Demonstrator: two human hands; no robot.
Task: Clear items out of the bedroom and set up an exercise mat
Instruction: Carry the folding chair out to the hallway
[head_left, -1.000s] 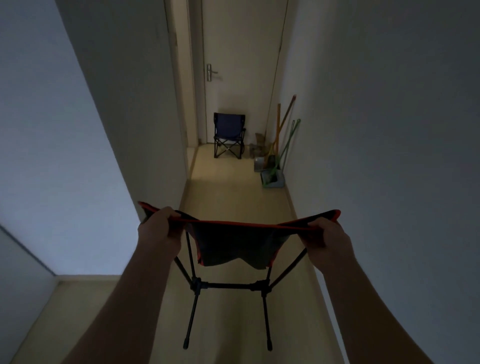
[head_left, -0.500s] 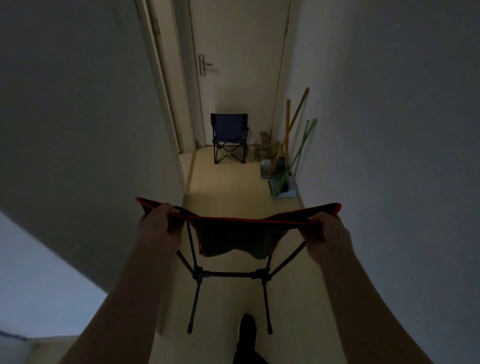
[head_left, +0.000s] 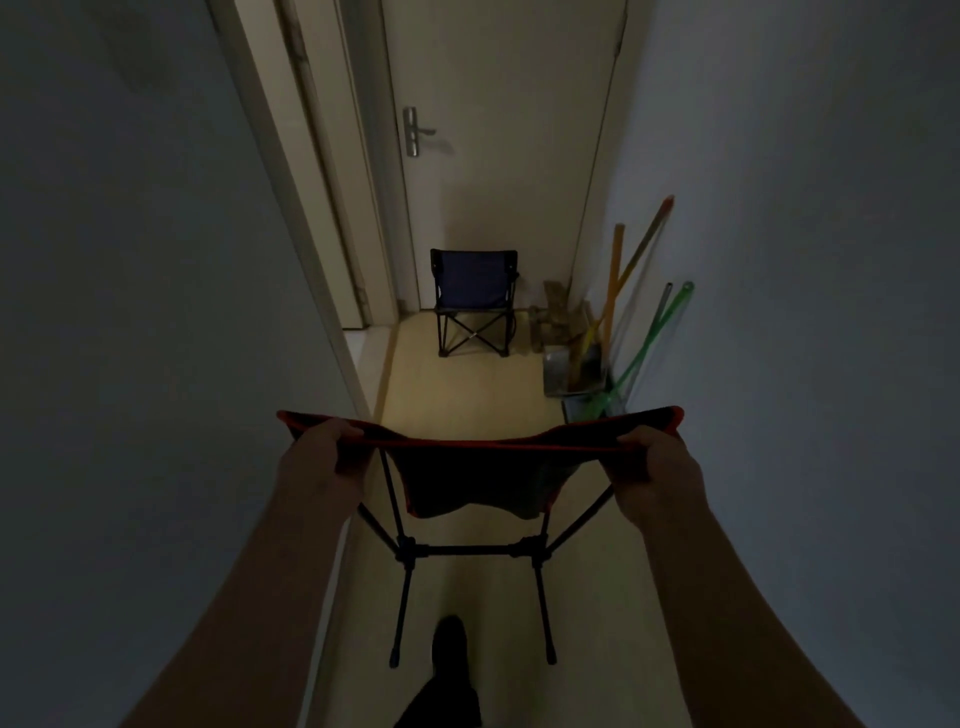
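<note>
Red-edged fabric of the folding chair (head_left: 478, 483) is stretched between both hands: the left hand (head_left: 317, 462) and right hand (head_left: 657, 478) each curl tightly around a top corner. Since a second ago the blue chair (head_left: 474, 301) and door (head_left: 498, 130) have drawn nearer and a foot (head_left: 449, 639) has stepped into view, so the carry-out looks well along. The chair hangs mid-corridor, clear of the floor, its rim crosswise, legs pointing down.

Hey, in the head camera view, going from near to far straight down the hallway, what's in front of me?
shoe → red-edged folding chair → blue folding chair → door
</note>
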